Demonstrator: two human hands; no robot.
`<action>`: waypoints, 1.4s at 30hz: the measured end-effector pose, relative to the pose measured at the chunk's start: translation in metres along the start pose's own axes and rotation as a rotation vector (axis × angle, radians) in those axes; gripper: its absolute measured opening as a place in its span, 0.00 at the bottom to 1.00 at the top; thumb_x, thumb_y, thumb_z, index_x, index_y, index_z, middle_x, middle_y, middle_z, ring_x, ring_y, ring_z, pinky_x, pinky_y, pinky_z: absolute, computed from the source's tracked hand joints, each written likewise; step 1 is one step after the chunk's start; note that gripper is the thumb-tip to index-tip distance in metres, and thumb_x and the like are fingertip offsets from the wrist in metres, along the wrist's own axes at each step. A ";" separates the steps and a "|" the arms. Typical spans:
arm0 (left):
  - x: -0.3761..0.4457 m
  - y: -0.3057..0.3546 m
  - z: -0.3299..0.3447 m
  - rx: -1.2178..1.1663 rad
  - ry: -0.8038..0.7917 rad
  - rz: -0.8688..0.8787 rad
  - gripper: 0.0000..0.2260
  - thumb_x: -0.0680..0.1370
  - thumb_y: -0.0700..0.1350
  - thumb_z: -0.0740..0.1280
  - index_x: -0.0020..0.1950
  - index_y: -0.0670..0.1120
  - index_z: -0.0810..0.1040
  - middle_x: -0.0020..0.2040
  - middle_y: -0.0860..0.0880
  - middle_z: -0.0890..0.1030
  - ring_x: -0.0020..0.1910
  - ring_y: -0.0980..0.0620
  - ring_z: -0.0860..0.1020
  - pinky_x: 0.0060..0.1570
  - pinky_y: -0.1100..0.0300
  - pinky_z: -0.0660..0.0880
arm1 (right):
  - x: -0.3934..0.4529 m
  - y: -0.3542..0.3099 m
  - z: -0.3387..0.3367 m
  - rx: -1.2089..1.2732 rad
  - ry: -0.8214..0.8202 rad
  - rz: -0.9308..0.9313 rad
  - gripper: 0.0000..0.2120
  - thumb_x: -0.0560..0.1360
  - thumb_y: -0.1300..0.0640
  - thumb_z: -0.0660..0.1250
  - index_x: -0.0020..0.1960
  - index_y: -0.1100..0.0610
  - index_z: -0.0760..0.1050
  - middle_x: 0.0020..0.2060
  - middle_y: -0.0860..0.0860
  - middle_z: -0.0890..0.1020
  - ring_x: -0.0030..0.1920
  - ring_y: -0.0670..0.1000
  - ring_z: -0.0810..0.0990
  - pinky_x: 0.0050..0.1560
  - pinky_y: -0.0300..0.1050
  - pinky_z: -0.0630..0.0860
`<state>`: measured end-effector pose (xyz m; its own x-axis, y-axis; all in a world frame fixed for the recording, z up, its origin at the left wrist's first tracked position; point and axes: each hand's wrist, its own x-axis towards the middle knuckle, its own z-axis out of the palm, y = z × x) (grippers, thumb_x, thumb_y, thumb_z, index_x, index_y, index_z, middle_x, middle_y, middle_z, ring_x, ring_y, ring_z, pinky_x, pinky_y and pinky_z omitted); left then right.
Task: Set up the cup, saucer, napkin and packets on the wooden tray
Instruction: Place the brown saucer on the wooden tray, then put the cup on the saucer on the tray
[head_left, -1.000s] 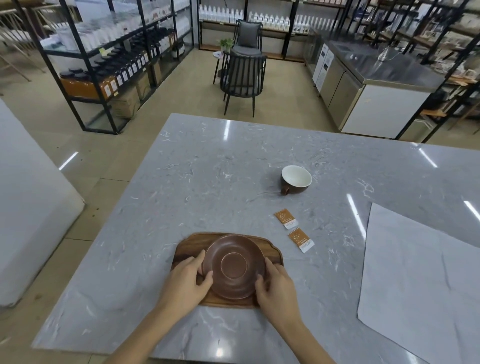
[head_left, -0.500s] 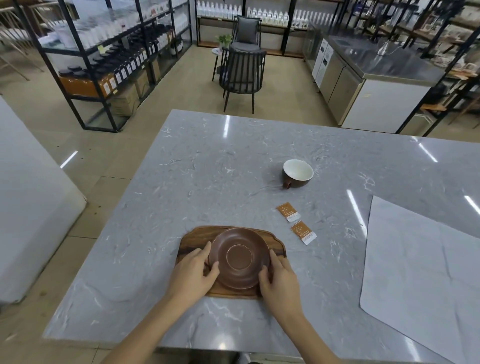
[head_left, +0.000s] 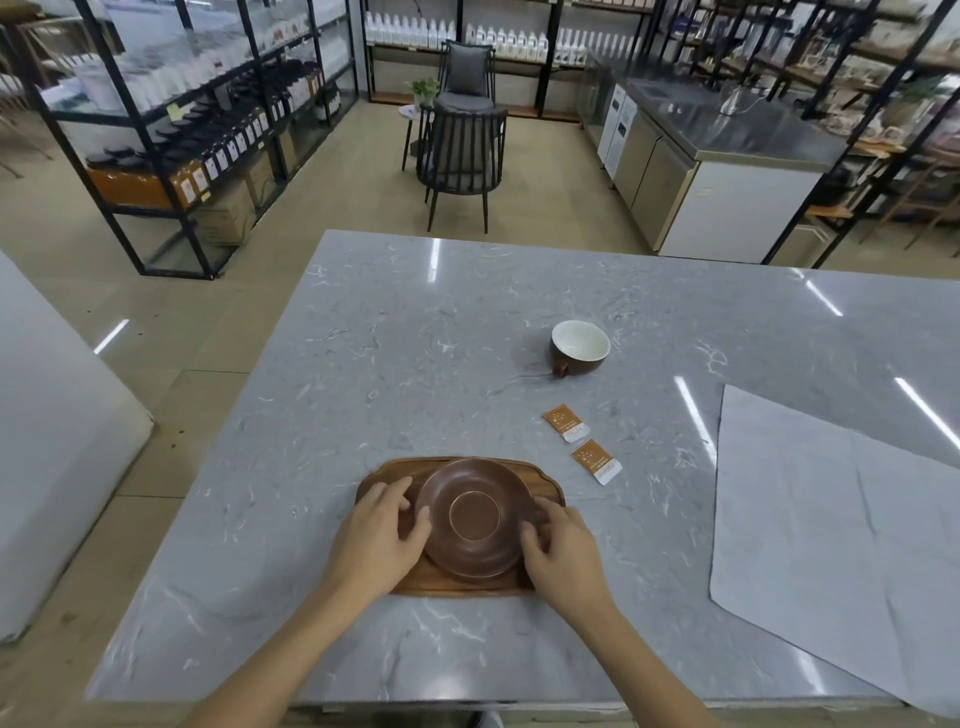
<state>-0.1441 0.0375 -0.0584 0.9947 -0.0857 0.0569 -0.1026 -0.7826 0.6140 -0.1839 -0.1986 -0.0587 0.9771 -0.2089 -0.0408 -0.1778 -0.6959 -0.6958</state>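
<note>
Left hand (head_left: 378, 535): curling against the left rim of the saucer (head_left: 475, 517), fingers bent, gripping it.
Right hand (head_left: 563, 551): pressing the saucer's right rim, fingers seemingly closed on it, though contact is hard to confirm.
Saucer: sitting on the wooden tray (head_left: 387, 475), between both hands.
Packets (head_left: 566, 423) (head_left: 596, 461): lying on the counter (head_left: 363, 364) just beyond the right hand.
Cup (head_left: 579, 346): standing farther beyond.
Napkin (head_left: 831, 519): lying spread to the right hand's right.

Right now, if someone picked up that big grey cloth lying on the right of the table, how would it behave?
The grey napkin would probably droop limply: it lies flat with soft creases. It looks thin, so likely light. Pushed across the glossy marble table, it would likely bunch up rather than slide whole.
</note>
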 end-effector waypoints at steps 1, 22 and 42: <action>0.005 0.001 -0.004 0.011 0.004 0.014 0.23 0.79 0.54 0.65 0.72 0.47 0.73 0.56 0.53 0.78 0.51 0.52 0.79 0.51 0.55 0.79 | 0.003 0.000 -0.004 -0.016 0.003 -0.005 0.17 0.80 0.54 0.65 0.67 0.55 0.75 0.47 0.45 0.75 0.45 0.44 0.79 0.51 0.41 0.76; 0.219 0.071 0.016 -0.088 -0.245 0.268 0.17 0.79 0.45 0.68 0.69 0.45 0.76 0.61 0.47 0.81 0.55 0.50 0.78 0.58 0.57 0.74 | 0.141 0.008 -0.059 0.179 0.244 0.147 0.10 0.80 0.50 0.65 0.56 0.53 0.81 0.44 0.47 0.85 0.43 0.47 0.83 0.46 0.46 0.79; 0.404 0.133 0.101 -0.143 -0.885 0.370 0.42 0.66 0.49 0.82 0.76 0.56 0.67 0.73 0.61 0.72 0.67 0.58 0.76 0.64 0.65 0.72 | 0.242 0.027 -0.024 0.727 0.111 0.348 0.06 0.80 0.51 0.69 0.51 0.52 0.81 0.37 0.50 0.84 0.32 0.47 0.80 0.34 0.45 0.78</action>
<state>0.2436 -0.1633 -0.0335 0.5272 -0.7906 -0.3116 -0.3481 -0.5354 0.7695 0.0446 -0.2845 -0.0707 0.8554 -0.4250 -0.2960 -0.3120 0.0334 -0.9495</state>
